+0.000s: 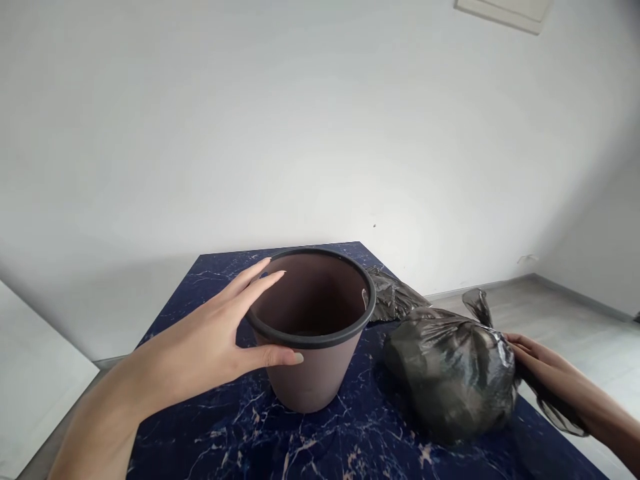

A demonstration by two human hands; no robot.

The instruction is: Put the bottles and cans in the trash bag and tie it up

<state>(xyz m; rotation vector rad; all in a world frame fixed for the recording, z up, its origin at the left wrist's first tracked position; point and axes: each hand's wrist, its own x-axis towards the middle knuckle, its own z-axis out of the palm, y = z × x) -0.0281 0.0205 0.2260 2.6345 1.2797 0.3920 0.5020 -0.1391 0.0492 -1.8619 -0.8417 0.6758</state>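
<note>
"Bucket [320, 377], brown with a dark rim: where is it?"
"Upright on the blue marbled counter [235, 437], left hand [213, 333] at its rim, fingers spread wide; contact is unclear."
"And the right hand [543, 365]?"
"At the bulging black bag [453, 377] right of the bucket; fingers partly hidden, so I can't tell their grip."
"Beyond?"
"A second black bag [395, 299], then the white wall [300, 133]."
</note>
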